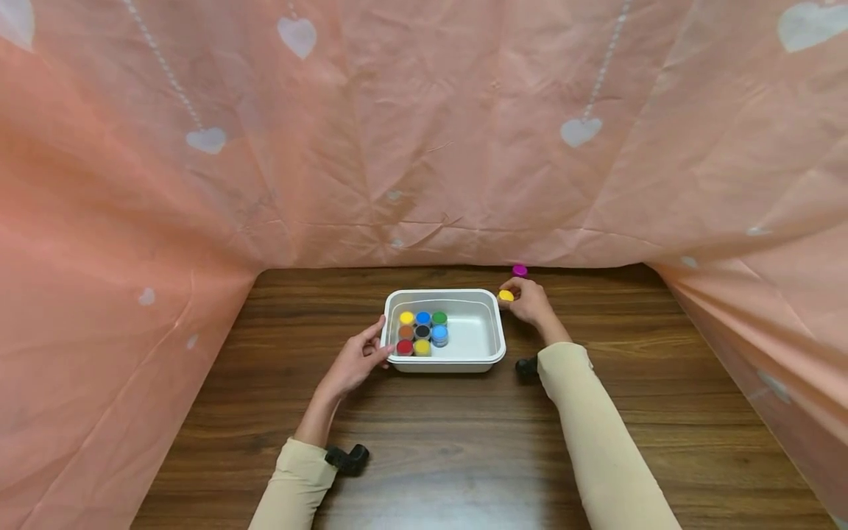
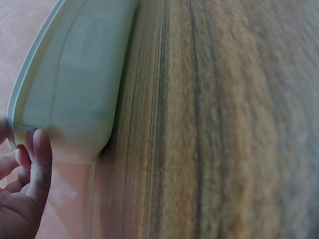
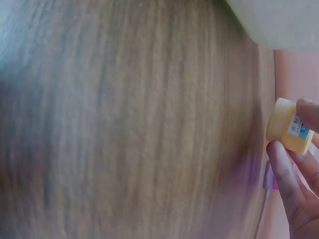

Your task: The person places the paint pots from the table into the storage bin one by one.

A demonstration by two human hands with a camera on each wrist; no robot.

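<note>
A white plastic tray (image 1: 472, 338) stands on the table with several small paint jars in its left part, their lids yellow, blue, green, brown, black, light blue and red. At its left end, my left hand (image 1: 351, 364) holds the rim, thumb near the front corner; in the left wrist view some fingers (image 2: 42, 149) curl beneath the rim. Just beyond the tray's right side, my right hand (image 1: 532, 303) pinches a yellow-orange paint jar (image 3: 285, 127) between thumb and fingers. The jar bears a small white and blue label and is tilted in the right wrist view.
Behind the right hand, a magenta-lidded jar (image 1: 520, 271) stands by the table's back edge. A pink cloth with white hearts (image 1: 298, 37) hangs behind and along both sides of the brown wooden table (image 1: 424, 434).
</note>
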